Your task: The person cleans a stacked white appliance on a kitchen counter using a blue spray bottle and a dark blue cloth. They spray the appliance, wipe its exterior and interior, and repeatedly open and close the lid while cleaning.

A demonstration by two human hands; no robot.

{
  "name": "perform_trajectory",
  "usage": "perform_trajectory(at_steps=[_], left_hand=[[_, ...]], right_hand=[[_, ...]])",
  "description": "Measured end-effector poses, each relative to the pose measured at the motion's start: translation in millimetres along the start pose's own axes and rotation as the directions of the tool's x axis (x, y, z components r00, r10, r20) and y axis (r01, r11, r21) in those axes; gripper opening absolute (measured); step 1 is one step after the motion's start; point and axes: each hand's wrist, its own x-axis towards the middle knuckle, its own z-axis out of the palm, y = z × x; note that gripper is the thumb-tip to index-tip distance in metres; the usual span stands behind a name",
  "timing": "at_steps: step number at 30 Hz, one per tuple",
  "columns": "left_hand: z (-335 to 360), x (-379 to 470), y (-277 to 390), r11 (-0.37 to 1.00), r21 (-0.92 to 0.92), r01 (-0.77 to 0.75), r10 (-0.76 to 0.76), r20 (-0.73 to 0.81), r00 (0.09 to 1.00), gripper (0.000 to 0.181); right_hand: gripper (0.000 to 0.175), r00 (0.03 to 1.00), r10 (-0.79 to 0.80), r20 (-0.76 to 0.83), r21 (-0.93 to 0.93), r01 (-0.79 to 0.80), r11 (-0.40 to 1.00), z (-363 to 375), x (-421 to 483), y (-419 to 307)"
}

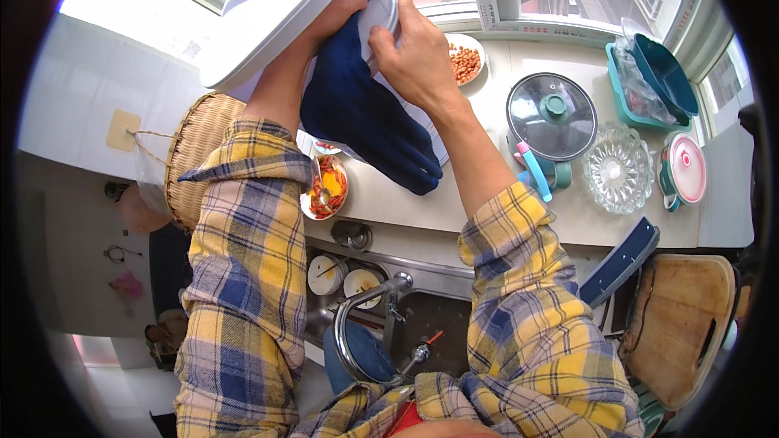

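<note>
High over the counter I hold a large white plastic cover (274,18), tilted, its rounded outer side turned to the left. My right hand (420,55) grips its rim, the thumb on the near face and the fingers behind. My left hand (335,15) reaches under the cover and clasps a dark blue cloth (365,109); some of its fingers are hidden by cloth and plastic. From there the cloth hangs down to the right in folds, between my two forearms. Beyond my right hand lies a white dish of peanuts (465,61), partly covered by it.
Right on the counter (395,207) are a glass-lidded pot (551,115), a cut-glass bowl (618,169), a teal basin (648,112) and a lidded cup (684,167). A plate of red peppers (328,188) lies left. Below, a steel faucet (347,340) arches by the sink (432,316).
</note>
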Motion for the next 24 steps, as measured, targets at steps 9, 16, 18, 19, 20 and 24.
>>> perform_trajectory(at_steps=[9,16,18,19,20,24], left_hand=[[-6.2,-38.3,-18.8,0.962,-0.081,-0.262,0.248,-0.151,0.957,0.049],[-31.2,-80.8,-9.5,0.973,0.118,-0.199,0.218,-0.190,0.957,0.044],[-37.6,-92.6,-8.5,0.986,-0.020,-0.164,0.161,-0.125,0.979,0.039],[-39.6,-98.0,-8.1,0.983,-0.136,-0.126,0.117,-0.071,0.991,0.037],[-41.9,-104.0,-8.2,0.965,-0.251,-0.077,0.076,-0.014,0.997,0.036],[-36.2,-112.8,-7.6,0.983,-0.165,0.074,-0.084,-0.054,0.995,0.023]], right_hand=[[0.057,0.994,-0.021,-0.104,-0.030,0.018,0.999,22.0,-6.3,9.3],[0.057,0.999,0.001,-0.032,-0.097,-0.004,0.995,15.9,-7.0,7.1],[0.057,1.000,0.006,-0.028,-0.128,-0.009,0.992,14.8,-7.3,3.9],[0.057,0.999,0.030,-0.013,-0.120,-0.032,0.992,14.5,-7.8,2.7],[0.057,0.998,0.056,0.005,-0.114,-0.055,0.992,14.4,-7.8,1.6],[0.055,0.989,0.140,0.051,-0.079,-0.135,0.988,13.7,-6.7,1.3]])
